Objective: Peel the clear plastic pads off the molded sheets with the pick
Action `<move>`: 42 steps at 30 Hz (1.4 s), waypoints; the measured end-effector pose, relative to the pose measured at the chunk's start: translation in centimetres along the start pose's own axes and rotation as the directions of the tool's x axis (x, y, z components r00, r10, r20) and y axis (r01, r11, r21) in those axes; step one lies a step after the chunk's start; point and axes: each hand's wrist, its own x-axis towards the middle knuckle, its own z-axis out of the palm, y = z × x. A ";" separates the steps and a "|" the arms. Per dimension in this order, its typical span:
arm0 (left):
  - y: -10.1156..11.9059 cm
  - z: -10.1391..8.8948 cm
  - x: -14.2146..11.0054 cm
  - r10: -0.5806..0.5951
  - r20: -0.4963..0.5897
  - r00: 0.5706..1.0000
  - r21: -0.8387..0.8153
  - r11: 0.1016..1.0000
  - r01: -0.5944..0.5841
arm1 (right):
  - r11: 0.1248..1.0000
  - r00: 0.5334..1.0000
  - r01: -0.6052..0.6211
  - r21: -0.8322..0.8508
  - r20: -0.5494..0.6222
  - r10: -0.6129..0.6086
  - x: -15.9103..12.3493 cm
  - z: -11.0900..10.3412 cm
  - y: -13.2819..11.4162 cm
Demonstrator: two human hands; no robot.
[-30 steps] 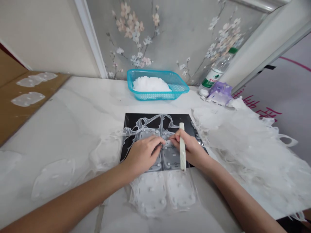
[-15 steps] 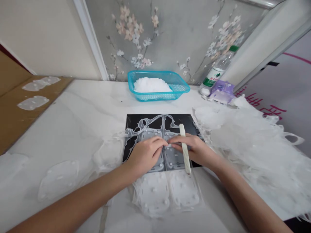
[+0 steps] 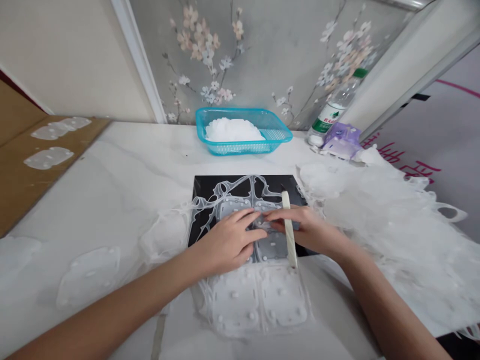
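A translucent white silicone sheet (image 3: 258, 297) of moulded pads lies across a black mat (image 3: 210, 187) on the marble table. My left hand (image 3: 228, 242) rests on the sheet with its fingers stretched forward, pressing a pad. My right hand (image 3: 305, 230) is closed round a slim white stick tool (image 3: 289, 231), its fingertips pinching the sheet's edge just where the left fingertips are. Torn strips of silicone webbing (image 3: 225, 192) lie over the mat's far half.
A turquoise basket (image 3: 279, 132) with white pieces stands at the back. A plastic bottle (image 3: 332, 115) and a purple packet (image 3: 341, 140) are at the back right. A heap of silicone scrap (image 3: 393, 225) fills the right side. Loose pads (image 3: 88, 277) lie left; a brown board (image 3: 22, 170) beyond.
My left hand's fingers have uncurled and now lie flatter on the sheet. The right hand with the stick has shifted slightly right and lower.
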 end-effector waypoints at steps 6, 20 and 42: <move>-0.6 -0.2 0.0 0.027 0.139 0.990 -0.040 0.999 -0.022 | 0.980 0.999 0.030 -0.197 0.033 -0.024 0.0 0.2 -0.4; -0.3 -0.1 0.1 0.036 0.200 0.979 -0.037 0.999 -0.029 | 0.867 0.995 0.101 -0.487 0.026 -0.101 0.1 1.4 -0.9; -0.3 -0.1 -0.1 0.017 0.183 0.983 -0.088 0.996 -0.001 | 0.857 0.916 -0.201 -0.474 -0.400 -0.006 0.6 2.6 -0.3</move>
